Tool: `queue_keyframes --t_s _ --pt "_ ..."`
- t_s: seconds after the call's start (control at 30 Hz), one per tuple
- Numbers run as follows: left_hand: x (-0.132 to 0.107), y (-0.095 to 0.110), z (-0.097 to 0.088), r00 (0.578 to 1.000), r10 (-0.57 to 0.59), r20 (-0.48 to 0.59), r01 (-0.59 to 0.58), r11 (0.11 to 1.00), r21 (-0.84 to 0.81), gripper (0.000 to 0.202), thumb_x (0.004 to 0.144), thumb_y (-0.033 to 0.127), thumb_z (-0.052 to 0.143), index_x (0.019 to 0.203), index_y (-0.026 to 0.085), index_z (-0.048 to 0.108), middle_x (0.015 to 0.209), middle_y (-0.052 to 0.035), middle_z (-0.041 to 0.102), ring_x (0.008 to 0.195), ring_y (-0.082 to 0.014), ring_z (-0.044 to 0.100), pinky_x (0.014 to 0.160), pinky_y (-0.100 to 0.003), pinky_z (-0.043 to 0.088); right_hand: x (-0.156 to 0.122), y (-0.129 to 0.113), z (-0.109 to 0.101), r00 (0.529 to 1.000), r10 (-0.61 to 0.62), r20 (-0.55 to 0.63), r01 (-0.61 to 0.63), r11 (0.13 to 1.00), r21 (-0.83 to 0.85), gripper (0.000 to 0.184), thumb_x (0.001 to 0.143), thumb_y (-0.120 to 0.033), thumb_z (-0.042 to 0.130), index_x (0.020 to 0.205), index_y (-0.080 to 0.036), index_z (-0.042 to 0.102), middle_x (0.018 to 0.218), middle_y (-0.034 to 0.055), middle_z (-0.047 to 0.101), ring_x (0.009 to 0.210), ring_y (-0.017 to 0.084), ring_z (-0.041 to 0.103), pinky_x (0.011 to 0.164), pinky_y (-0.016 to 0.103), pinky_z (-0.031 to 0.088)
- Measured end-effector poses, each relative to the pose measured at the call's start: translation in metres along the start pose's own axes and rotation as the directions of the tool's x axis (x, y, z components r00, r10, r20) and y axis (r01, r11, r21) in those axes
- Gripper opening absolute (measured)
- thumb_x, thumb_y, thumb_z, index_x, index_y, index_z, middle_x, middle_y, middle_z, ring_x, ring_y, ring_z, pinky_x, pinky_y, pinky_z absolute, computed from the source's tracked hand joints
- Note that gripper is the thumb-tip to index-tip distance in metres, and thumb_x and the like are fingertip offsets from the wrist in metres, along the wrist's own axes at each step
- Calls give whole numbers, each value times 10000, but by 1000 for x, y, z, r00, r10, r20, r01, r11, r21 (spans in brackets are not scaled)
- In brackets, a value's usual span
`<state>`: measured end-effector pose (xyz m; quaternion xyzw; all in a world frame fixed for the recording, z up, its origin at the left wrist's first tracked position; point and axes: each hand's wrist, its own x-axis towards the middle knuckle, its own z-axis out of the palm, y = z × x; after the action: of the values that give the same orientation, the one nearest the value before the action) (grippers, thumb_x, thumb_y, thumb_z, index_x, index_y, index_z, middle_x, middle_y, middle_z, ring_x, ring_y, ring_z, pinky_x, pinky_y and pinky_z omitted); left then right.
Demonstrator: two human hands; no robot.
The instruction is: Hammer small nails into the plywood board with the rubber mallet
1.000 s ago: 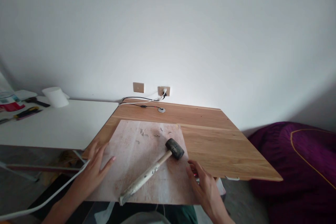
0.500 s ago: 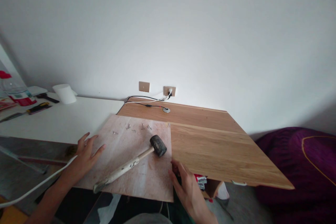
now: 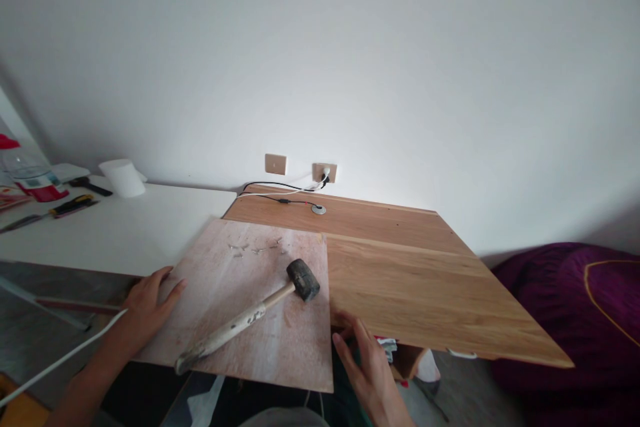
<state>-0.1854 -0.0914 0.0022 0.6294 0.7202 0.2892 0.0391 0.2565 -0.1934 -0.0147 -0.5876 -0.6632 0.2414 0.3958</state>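
A pale, stained wooden board (image 3: 225, 287) lies partly over the wooden tabletop. On it rests a rubber mallet (image 3: 303, 279) with a black head and a worn, whitish handle slanting toward the near left. Several small metal pieces, perhaps nails or screws (image 3: 257, 251), are scattered toward the board's far side. My left hand (image 3: 147, 303) is at the board's left edge, thumb and fingers apart, the thumb over the surface. By the right edge, my right hand (image 3: 367, 363) is loosely bent, with a gap between thumb and fingers and nothing visible held.
A white table (image 3: 175, 220) at left bears a bottle (image 3: 33, 173), a white paper roll (image 3: 123, 178) and yellow-black tools (image 3: 73, 207). Cables (image 3: 285, 192) run from a wall socket (image 3: 325, 173) across the wooden tabletop (image 3: 425, 280). A purple covered seat (image 3: 545, 307) stands at right.
The small metal pieces have shifted about on the board. My left hand has moved slightly toward me, down to the board's edge. My right hand has moved a little right, away from the board.
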Motion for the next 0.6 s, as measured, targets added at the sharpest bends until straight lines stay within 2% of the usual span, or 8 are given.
queue_keyframes --t_s 0.17,0.3,0.4,0.47,0.57,0.6 --pt "-2 0 0 999 34 -34 -35 999 -18 425 885 551 477 1217 338 637 1154 -56 742 1194 -407 645 1025 -606 509 0 -7 5 996 -4 84 -4 996 89 374 1048 -446 478 1343 -254 603 1039 62 761 872 209 737 813 318 606" --pt "-6 2 0 998 47 -52 -50 998 -48 388 855 539 538 1192 381 649 1090 -46 757 1140 -427 663 1001 -633 511 3 -9 -3 997 -3 75 -4 995 98 364 1035 -478 488 1257 -238 649 1009 72 772 856 215 745 781 308 612" --pt "-12 15 -3 999 37 -34 -40 995 -96 377 831 562 542 1136 386 676 1051 -65 768 1076 -437 693 972 -647 525 2 -5 -13 998 5 57 -10 997 82 386 1016 -515 508 1223 -233 670 998 81 783 824 219 749 772 309 617" --pt "-16 27 -5 999 37 -17 -38 992 -122 385 832 588 520 1100 373 693 1047 -79 777 1031 -420 717 945 -622 553 -1 0 -23 998 25 54 -29 997 75 399 1011 -531 514 1222 -232 675 1022 89 787 792 215 747 764 311 623" --pt "-22 47 -7 999 33 34 -28 992 -121 424 839 619 503 1054 316 706 1047 -90 788 950 -357 755 887 -516 611 -8 12 -39 995 65 73 -70 996 60 422 1023 -542 494 1267 -239 658 1102 100 776 828 217 749 815 329 624" --pt "-24 53 -7 998 35 57 -28 993 -118 439 835 620 514 1049 288 706 1047 -92 791 925 -339 763 864 -486 623 -11 16 -45 993 82 83 -87 995 49 441 1025 -556 482 1284 -241 651 1073 99 777 823 219 749 802 326 625"
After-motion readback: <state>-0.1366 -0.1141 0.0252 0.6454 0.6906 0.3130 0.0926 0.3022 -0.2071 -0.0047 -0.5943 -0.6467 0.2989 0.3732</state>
